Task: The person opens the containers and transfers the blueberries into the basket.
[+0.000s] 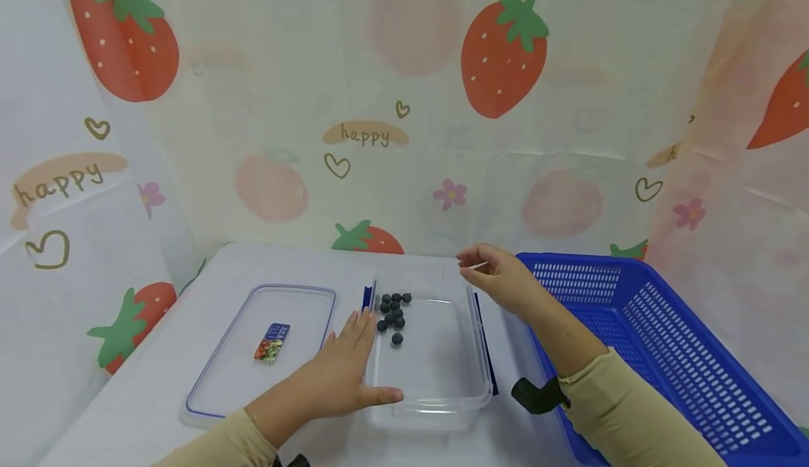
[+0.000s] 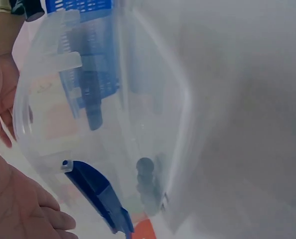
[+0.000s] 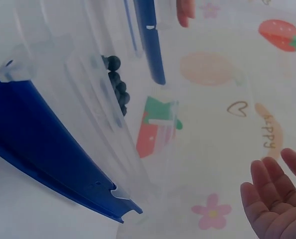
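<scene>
A clear plastic box (image 1: 436, 383) with blue side latches (image 2: 99, 193) stands on the white table. Several blueberries (image 1: 397, 339) lie along its left side; through the wall in the right wrist view more dark berries (image 3: 119, 89) show bunched together. My left hand (image 1: 338, 365) is beside the box's left wall, fingers straight and thumb stretched over the near left part; whether it touches the wall I cannot tell. Above the far right corner hovers my right hand (image 1: 499, 277), its fingers loosely bent. Nothing shows in the right hand (image 3: 280, 199) in its wrist view.
Left of the box lies a clear lid (image 1: 218, 362) with a blue seal and a colourful label (image 1: 273, 343). A large blue plastic basket (image 1: 701, 354) stands at the right, under the right forearm. Behind the table hangs a strawberry-print cloth (image 1: 430, 151).
</scene>
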Demonstrator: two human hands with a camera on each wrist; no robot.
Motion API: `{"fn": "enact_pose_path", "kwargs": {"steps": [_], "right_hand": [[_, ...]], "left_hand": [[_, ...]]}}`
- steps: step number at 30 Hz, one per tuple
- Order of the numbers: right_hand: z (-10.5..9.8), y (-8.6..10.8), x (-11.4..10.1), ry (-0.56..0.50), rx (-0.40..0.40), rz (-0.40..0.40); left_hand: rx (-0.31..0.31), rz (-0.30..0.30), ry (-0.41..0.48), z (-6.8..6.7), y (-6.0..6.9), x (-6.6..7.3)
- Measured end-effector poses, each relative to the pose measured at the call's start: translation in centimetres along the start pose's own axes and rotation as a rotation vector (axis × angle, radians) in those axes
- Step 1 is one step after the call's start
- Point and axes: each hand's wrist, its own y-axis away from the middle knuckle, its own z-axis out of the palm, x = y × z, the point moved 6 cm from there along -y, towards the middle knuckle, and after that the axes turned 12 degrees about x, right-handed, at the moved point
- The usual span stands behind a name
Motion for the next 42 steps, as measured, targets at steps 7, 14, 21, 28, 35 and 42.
{"fn": "enact_pose_path", "kwargs": {"steps": [7, 14, 21, 28, 35, 42], "right_hand": [[0.1, 0.0, 0.0, -0.001, -0.005, -0.019], [0.0, 0.0, -0.2, 0.000, -0.024, -0.026], [0.3, -0.1, -0.3, 0.020, -0.053, -0.031], [1.1, -0.7, -0.6, 0.044, -0.112, -0.069], [2.4, -2.2, -1.5, 0.066, -0.158, -0.132], [4.8, -3.7, -1.3, 0.086, -0.225, -0.132]], "left_hand": [[0.002, 0.009, -0.028, 0.6, 0.5, -0.2], [0.019, 0.024, -0.019, 0.9, 0.6, -0.1], [0.015, 0.024, -0.028, 1.0, 0.6, -0.1], [-0.003, 0.008, -0.026, 0.8, 0.6, -0.1], [-0.005, 0.030, -0.035, 0.8, 0.5, -0.2], [-0.016, 0.043, -0.039, 0.8, 0.4, -0.2]]}}
